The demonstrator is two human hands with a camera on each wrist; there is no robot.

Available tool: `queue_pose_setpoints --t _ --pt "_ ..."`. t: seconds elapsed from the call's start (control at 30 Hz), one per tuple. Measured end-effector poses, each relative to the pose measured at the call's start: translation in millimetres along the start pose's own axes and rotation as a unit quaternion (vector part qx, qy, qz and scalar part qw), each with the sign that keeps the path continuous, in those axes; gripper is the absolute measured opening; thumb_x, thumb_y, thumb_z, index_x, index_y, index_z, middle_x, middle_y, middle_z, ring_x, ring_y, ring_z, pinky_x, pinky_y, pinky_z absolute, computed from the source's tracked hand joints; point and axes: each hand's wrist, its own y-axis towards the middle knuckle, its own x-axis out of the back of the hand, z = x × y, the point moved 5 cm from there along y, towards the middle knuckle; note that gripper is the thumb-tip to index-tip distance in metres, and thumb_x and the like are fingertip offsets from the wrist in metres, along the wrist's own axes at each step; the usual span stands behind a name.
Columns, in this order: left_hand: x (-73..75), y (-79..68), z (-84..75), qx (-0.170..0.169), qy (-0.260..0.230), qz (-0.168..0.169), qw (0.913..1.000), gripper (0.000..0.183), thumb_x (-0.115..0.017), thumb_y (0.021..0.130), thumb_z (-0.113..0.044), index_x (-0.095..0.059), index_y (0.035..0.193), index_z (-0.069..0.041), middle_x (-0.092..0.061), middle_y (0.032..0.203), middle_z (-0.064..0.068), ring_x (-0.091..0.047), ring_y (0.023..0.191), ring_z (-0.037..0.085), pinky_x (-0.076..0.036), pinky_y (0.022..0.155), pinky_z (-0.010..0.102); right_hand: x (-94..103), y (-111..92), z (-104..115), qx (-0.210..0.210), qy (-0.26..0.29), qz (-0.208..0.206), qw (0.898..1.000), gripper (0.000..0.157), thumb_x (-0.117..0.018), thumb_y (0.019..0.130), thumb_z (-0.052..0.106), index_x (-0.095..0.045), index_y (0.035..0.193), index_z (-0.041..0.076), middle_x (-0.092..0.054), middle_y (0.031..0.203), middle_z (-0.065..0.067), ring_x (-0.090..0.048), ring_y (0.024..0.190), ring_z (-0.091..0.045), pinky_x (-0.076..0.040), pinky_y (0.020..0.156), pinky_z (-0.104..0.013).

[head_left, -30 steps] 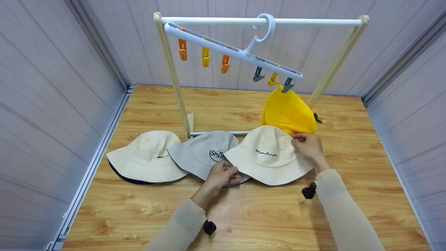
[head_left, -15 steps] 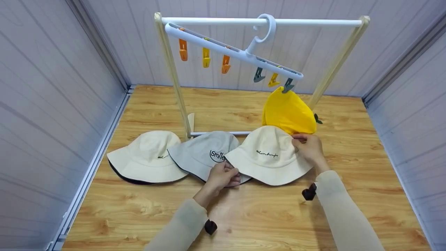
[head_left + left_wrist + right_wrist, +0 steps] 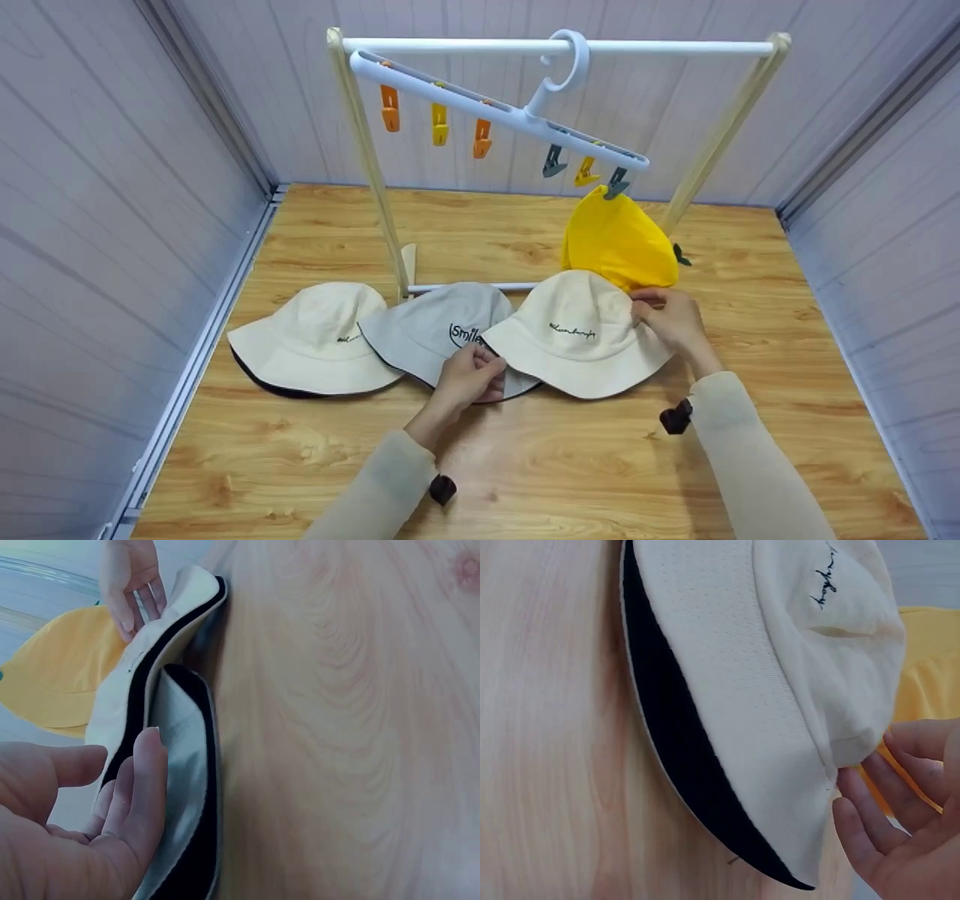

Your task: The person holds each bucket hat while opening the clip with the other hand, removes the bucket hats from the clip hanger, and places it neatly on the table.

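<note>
A cream bucket hat (image 3: 574,356) with dark script and a black underside lies in front of the rack. My right hand (image 3: 673,322) is at the right side of its crown, fingers loosely extended with the tips against the fabric (image 3: 855,712). My left hand (image 3: 463,379) is at the hat's left brim edge, over a grey bucket hat (image 3: 427,330) lettered "Smile". In the left wrist view its thumb and fingers (image 3: 154,772) are apart, nothing between them. A yellow hat (image 3: 619,240) hangs behind, held by a dark grey clip (image 3: 616,182).
Another cream bucket hat (image 3: 315,337) lies at the left, partly under the grey one. A white clip hanger (image 3: 480,103) with several orange, yellow and grey clips tilts down to the right from the rack's top bar (image 3: 675,48). Panel walls enclose the wooden surface (image 3: 570,472).
Both hands stay at nearly the same places. The right wrist has shifted slightly right and down, and its fingers look a little looser; the hats have stayed put.
</note>
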Motion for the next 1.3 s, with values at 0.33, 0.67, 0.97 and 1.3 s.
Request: queue_pose_setpoints --t 0.33,0.67,0.97,1.3 --pt "17.1 1.7 -38.8 -0.086 0.122 -0.035 0.9882 0.017 -0.071 0.1 -0.023 -0.064 0.104 -0.009 -0.066 0.086 0.004 -0.07 0.073 0.022 -0.057 0.061 0.027 25.7 -8.9 30.4 0.04 -0.015 0.011 0.999 0.033 -0.066 0.106 0.023 -0.073 0.129 0.0 -0.075 0.124 -0.019 -0.07 0.113 -0.035 -0.054 0.091 -0.033" --pt "26.7 8.9 -86.8 -0.166 0.204 -0.048 0.9636 0.014 -0.071 0.099 -0.022 -0.067 0.105 -0.01 -0.07 0.099 0.005 -0.066 0.097 0.021 -0.055 0.086 0.036 53.7 -16.9 65.6 0.056 0.017 0.017 0.998 0.039 -0.064 0.109 0.028 -0.068 0.137 0.002 -0.069 0.135 -0.018 -0.065 0.121 -0.033 -0.051 0.082 -0.009" --pt "27.4 14.2 -123.7 -0.214 0.199 -0.023 0.956 0.018 -0.071 0.101 -0.019 -0.067 0.114 -0.007 -0.07 0.107 0.007 -0.068 0.102 0.023 -0.056 0.095 0.038 73.8 -19.2 90.7 0.078 0.031 -0.022 0.996 0.042 -0.066 0.108 0.031 -0.066 0.141 0.007 -0.068 0.136 -0.014 -0.064 0.114 -0.021 -0.051 0.087 -0.011" --pt "21.6 26.7 -162.5 -0.277 0.205 0.0 0.9388 0.022 -0.071 0.102 -0.017 -0.064 0.12 -0.006 -0.069 0.113 0.007 -0.066 0.106 0.021 -0.055 0.096 0.034 88.2 -22.0 113.5 0.098 0.052 -0.054 0.992 0.044 -0.066 0.107 0.034 -0.064 0.144 0.012 -0.066 0.141 -0.014 -0.066 0.113 -0.016 -0.053 0.089 -0.013"
